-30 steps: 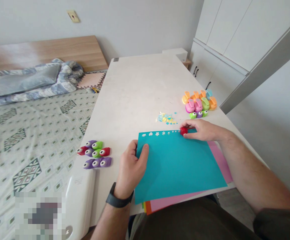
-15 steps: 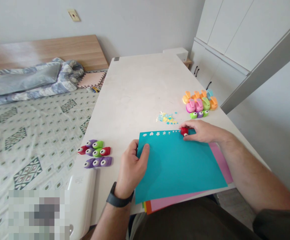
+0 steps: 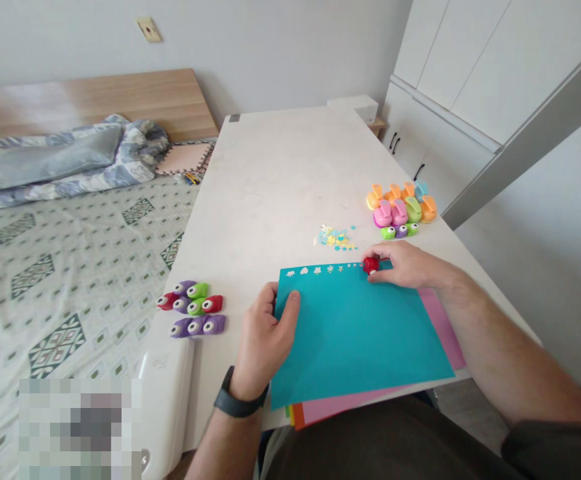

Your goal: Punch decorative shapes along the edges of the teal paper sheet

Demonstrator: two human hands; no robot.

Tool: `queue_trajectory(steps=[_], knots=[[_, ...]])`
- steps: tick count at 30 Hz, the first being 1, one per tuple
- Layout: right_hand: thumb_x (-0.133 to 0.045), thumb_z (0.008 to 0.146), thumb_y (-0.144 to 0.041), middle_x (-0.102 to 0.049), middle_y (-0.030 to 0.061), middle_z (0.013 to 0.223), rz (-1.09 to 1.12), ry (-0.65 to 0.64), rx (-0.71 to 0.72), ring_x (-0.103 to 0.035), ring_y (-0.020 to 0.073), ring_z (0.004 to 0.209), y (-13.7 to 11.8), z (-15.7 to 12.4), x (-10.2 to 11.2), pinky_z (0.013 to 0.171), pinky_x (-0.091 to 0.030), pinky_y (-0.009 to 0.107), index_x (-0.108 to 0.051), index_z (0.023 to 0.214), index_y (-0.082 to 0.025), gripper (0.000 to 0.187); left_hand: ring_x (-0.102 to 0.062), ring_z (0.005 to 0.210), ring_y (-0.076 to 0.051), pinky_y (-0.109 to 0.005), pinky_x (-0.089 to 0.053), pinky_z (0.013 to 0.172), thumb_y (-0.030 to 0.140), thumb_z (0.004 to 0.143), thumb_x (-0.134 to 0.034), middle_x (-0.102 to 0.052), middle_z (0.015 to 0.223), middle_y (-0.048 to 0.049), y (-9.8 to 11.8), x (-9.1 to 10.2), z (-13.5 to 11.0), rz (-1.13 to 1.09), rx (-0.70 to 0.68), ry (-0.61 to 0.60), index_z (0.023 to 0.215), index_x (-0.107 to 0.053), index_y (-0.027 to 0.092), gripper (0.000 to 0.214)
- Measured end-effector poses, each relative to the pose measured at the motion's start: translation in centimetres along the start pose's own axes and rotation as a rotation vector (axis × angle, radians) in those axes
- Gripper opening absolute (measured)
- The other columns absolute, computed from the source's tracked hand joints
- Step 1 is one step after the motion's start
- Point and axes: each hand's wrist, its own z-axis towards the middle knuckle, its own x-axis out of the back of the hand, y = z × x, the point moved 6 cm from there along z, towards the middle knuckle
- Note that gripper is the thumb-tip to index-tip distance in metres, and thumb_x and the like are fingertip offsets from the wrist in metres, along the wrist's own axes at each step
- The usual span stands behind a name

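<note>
A blue sheet of paper [image 3: 355,327] lies over pink paper [image 3: 443,327] and other coloured sheets at the table's near edge. Small cut-out shapes, a heart and flowers among them, run along its far edge. My left hand [image 3: 270,333] grips the sheet's left edge, thumb on top and fingers underneath. At the far edge, right of the row of holes, a small red craft punch [image 3: 371,266] sits between the thumb and fingers of my right hand [image 3: 400,263]. Just beyond the sheet is a pile of tiny paper cut-outs [image 3: 337,237], yellow and blue.
Several small purple, green and red punches [image 3: 195,307] stand at the table's left. Larger orange, pink and green punches [image 3: 403,203] are grouped at the right, with small ones before them. A bed [image 3: 90,267] lies left of the white table [image 3: 280,173]; white cabinets [image 3: 450,87] stand right.
Almost nothing differs. The view has shifted very slightly; both hands keep their hold on the paper and the red craft punch.
</note>
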Motion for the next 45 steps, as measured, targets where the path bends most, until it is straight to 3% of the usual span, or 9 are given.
queue_trajectory(steps=[28, 45], knots=[[-0.075, 0.083, -0.036, -0.074, 0.0046, 0.092, -0.037, -0.002, -0.016, -0.064, 0.0219, 0.083, 0.1, 0.3, -0.4, 0.076, -0.044, 0.033, -0.071, 0.094, -0.021, 0.019, -0.058, 0.073, -0.016, -0.028, -0.040, 0.064, 0.047, 0.099, -0.058, -0.067, 0.082, 0.0005, -0.8, -0.3, 0.2, -0.001, 0.009, -0.032, 0.098, -0.063, 0.020, 0.027], [-0.071, 0.086, -0.034, -0.074, 0.0066, 0.103, 0.004, 0.023, 0.066, -0.067, 0.0242, 0.091, -0.7, -0.2, 0.4, 0.083, -0.049, 0.035, -0.071, 0.107, -0.021, 0.025, -0.057, 0.071, -0.015, -0.026, -0.041, 0.062, 0.048, 0.099, -0.057, -0.067, 0.082, -0.0007, -1.4, -0.4, 0.4, -0.025, 0.014, -0.029, 0.100, -0.063, 0.019, 0.029]])
